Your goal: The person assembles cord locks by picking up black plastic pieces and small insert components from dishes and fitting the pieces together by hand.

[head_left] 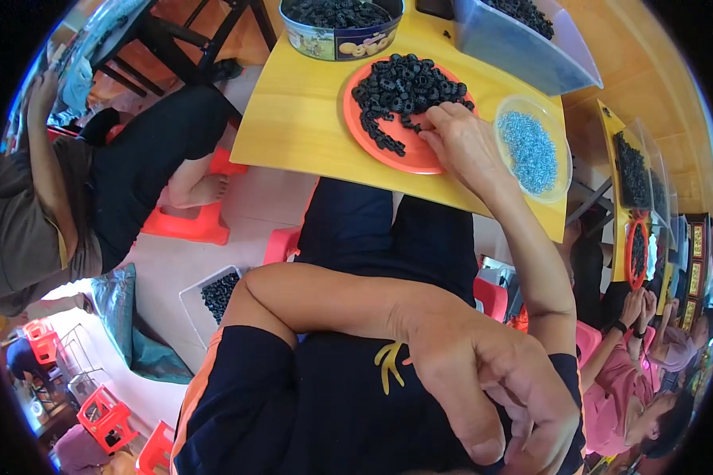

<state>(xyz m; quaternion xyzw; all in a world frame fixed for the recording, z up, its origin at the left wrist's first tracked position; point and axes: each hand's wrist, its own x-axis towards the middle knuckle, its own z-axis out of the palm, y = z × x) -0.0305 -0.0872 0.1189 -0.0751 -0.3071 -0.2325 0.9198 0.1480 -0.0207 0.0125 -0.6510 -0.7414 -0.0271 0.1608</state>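
Observation:
A round orange-red plate (pixel 412 162) lies on the yellow table and carries a heap of small black plastic parts (pixel 408 83). A line of the same parts curves down the plate's left side. Over the plate's right side is my right hand (pixel 463 142), its thumb and fingertips pinched at a small black part (pixel 410 124) beside the heap. My left hand (pixel 491 380) is raised close in front of my chest, away from the table. Its fingers are loosely bent, the thumb stands apart from them, and nothing shows in it.
Right of the plate sits a clear round tub (pixel 529 150) of pale blue bits. A tin (pixel 341 39) and a plastic bin (pixel 531 47), both with black parts, stand at the back. Table (pixel 293 119) edges are near. People sit left and right; a white tray (pixel 202 297) lies on the floor.

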